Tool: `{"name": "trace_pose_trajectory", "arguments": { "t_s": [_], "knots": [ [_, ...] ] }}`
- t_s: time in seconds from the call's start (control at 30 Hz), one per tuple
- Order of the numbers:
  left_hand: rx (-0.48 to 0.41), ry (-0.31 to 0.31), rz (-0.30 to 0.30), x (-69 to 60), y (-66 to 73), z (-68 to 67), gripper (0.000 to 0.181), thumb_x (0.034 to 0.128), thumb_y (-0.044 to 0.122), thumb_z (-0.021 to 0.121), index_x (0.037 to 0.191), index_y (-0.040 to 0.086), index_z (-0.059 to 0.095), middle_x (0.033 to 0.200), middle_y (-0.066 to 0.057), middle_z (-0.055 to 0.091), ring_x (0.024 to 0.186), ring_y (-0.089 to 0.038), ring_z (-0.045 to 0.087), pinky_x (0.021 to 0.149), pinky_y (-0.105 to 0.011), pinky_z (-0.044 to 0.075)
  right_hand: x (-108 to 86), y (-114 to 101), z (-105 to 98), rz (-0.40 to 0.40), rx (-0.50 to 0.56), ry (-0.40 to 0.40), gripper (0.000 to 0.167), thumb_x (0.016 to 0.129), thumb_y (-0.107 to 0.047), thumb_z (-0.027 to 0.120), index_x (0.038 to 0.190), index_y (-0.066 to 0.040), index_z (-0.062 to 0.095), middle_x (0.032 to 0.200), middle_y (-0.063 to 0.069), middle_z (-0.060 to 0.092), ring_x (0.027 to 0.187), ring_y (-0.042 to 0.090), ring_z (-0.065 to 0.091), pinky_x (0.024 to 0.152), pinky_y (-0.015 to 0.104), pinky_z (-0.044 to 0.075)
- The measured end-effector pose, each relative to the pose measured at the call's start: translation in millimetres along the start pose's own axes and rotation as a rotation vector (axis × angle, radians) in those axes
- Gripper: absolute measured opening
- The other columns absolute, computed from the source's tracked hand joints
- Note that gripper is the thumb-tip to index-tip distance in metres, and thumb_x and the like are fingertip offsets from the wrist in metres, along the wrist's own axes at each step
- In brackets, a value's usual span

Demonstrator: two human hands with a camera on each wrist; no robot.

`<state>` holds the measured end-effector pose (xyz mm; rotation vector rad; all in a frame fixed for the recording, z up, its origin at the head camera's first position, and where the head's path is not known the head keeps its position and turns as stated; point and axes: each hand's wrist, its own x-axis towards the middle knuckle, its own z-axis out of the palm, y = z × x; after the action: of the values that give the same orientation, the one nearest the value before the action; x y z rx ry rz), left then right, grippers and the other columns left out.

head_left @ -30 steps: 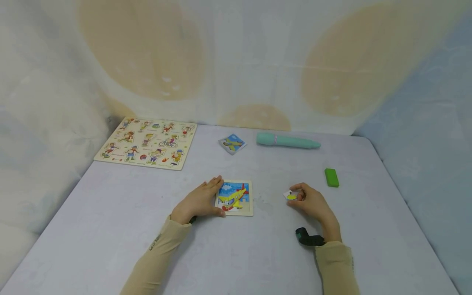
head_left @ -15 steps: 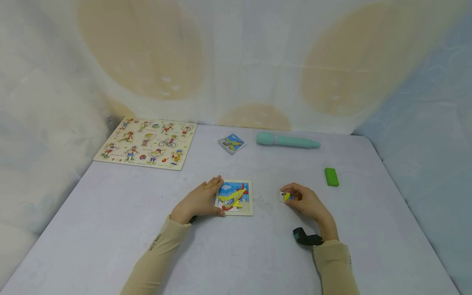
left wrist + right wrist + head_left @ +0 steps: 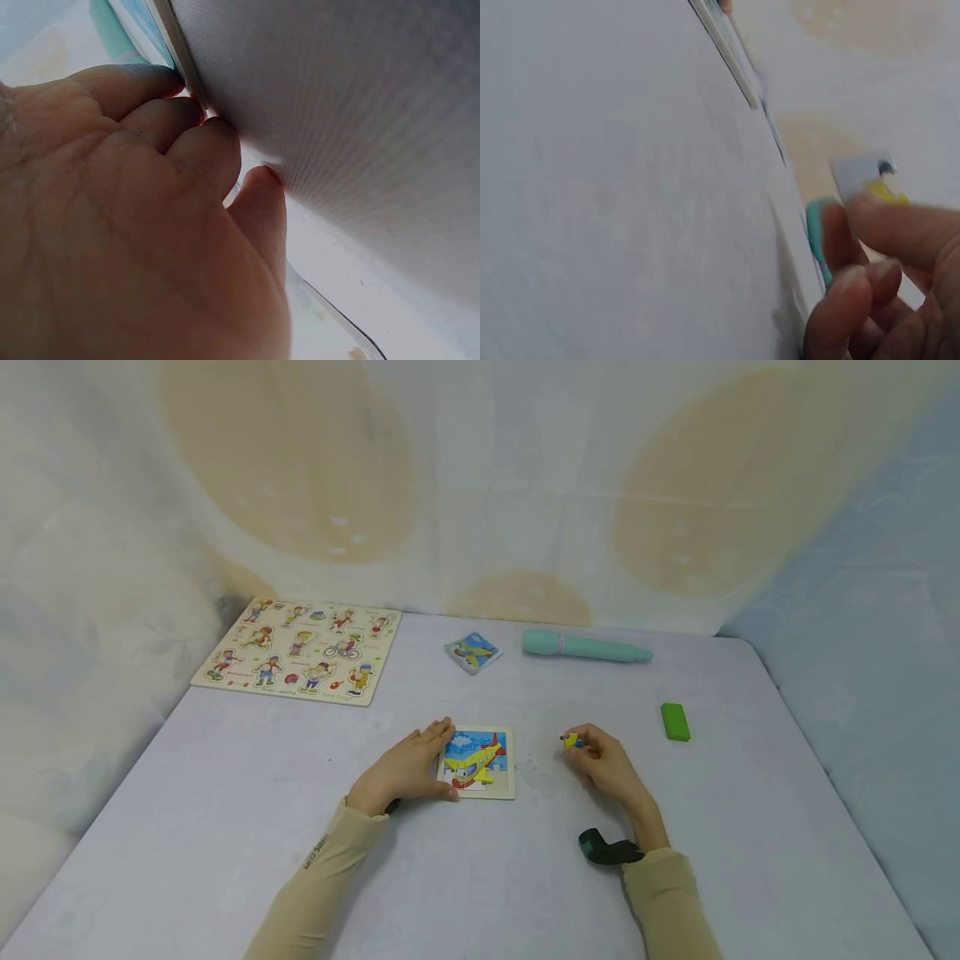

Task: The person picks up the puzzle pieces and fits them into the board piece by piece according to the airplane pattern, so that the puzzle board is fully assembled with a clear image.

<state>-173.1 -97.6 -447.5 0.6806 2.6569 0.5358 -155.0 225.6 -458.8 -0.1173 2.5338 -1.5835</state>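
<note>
My left hand [image 3: 408, 768] holds the left side of a small wooden jigsaw puzzle [image 3: 476, 764], fingers at its upper left corner and thumb at its lower left. A yellow airplane on blue sky fills much of the frame, with bare wood showing at the lower right. In the left wrist view, the fingers [image 3: 214, 146] lie against the frame's edge. Right of the puzzle, my right hand [image 3: 606, 767] pinches a puzzle piece [image 3: 572, 741] above the table. In the right wrist view this piece [image 3: 862, 172] shows white, yellow and a dark spot, partly covered by the thumb.
A picture board [image 3: 300, 652] of children lies at the back left. Behind the puzzle are an airplane picture card [image 3: 473, 652] and a mint-green microphone-shaped object [image 3: 588, 647]. A green block [image 3: 675, 722] sits to the right. Fabric walls [image 3: 487, 510] enclose the table.
My right hand has moved left and slightly away from me, nearer the puzzle, turning the piece in its fingertips. My left hand and the puzzle have stayed put.
</note>
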Motion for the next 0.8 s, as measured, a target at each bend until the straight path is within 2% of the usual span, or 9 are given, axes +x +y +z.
{"name": "trace_pose_trajectory", "arguments": {
  "t_s": [0.17,0.2,0.27,0.4,0.53,0.63,0.8],
  "knots": [
    [-0.005,-0.005,-0.004,-0.6,2.0,-1.4,0.104,0.0741,0.043,0.082,0.153,0.004,0.025,0.163,-0.010,0.018,0.151,-0.027,0.017,0.124,-0.047,0.016,2.3,-5,6,0.025,0.056,0.039,0.033,0.103,-0.008,0.041,0.133,-0.005,0.053,0.065,0.004,0.044,0.048,0.007,0.040,0.043,0.021,0.039],
    [-0.003,-0.006,-0.004,-0.6,2.2,-1.6,0.104,0.0741,0.043,0.082,0.153,0.004,0.025,0.163,-0.010,0.018,0.151,-0.027,0.017,0.124,-0.047,0.016,2.8,-5,7,0.027,0.071,0.041,0.035,0.103,-0.007,0.040,0.135,-0.005,0.052,0.066,0.003,0.042,0.048,0.007,0.040,0.043,0.021,0.039],
    [0.000,-0.007,-0.007,-0.5,2.2,-1.3,0.105,0.0740,0.043,0.082,0.153,0.004,0.025,0.163,-0.010,0.018,0.151,-0.027,0.017,0.124,-0.047,0.016,3.8,-6,9,0.028,0.088,0.055,0.035,0.102,-0.006,0.043,0.136,-0.004,0.050,0.074,0.007,0.048,0.049,0.006,0.039,0.044,0.020,0.039],
    [-0.005,-0.009,-0.013,-0.2,2.0,-0.8,0.105,0.0739,0.043,0.082,0.153,0.004,0.025,0.163,-0.010,0.018,0.151,-0.026,0.016,0.124,-0.047,0.016,6.0,-5,15,0.026,0.117,0.092,0.032,0.097,-0.005,0.054,0.127,0.003,0.050,0.098,0.015,0.059,0.051,0.004,0.041,0.045,0.018,0.040],
    [-0.006,-0.013,-0.013,-0.2,2.1,-1.1,0.105,0.0743,0.044,0.081,0.153,0.004,0.025,0.163,-0.010,0.017,0.151,-0.026,0.016,0.124,-0.047,0.016,6.9,-6,20,0.019,0.106,0.096,0.025,0.096,-0.007,0.057,0.117,0.005,0.056,0.097,0.015,0.062,0.053,0.004,0.043,0.047,0.018,0.041],
    [-0.002,-0.013,-0.009,-0.5,2.4,-1.9,0.105,0.0744,0.044,0.081,0.153,0.004,0.024,0.163,-0.011,0.017,0.151,-0.027,0.016,0.124,-0.047,0.016,6.8,-9,25,0.022,0.069,0.091,0.023,0.097,-0.010,0.057,0.117,0.001,0.063,0.099,0.014,0.062,0.054,0.006,0.044,0.047,0.018,0.042],
    [-0.003,-0.014,-0.010,-0.1,2.2,-2.5,0.106,0.0741,0.044,0.081,0.153,0.004,0.024,0.163,-0.011,0.017,0.151,-0.027,0.016,0.124,-0.047,0.016,9.0,-16,37,0.050,0.029,0.079,0.023,0.096,-0.011,0.059,0.116,-0.003,0.064,0.098,0.013,0.063,0.059,0.010,0.045,0.049,0.018,0.041]
  ]
}}
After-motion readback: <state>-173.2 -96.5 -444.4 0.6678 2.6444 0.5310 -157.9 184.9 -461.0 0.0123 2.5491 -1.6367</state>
